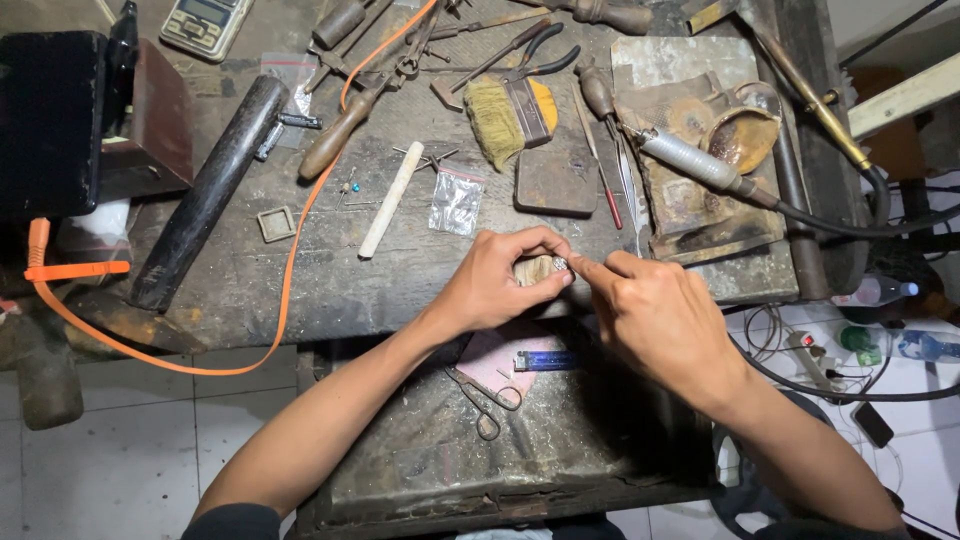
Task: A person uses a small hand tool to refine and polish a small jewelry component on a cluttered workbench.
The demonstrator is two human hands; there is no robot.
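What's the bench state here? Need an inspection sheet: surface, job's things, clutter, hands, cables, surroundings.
Surface: dark, worn workbench, scratched and stained.
Job's things: small silvery piece held against a wooden peg at the bench edge.
Clutter: brush, pliers, white stick, small plastic bag, black bar, scissors and blue lighter on the lower tray.
Hands: left hand grips the peg; right hand pinches the piece with its fingertips.
Cables: orange cable crosses the bench; black hose at right.
Surroundings: white tiled floor, bottles at right.
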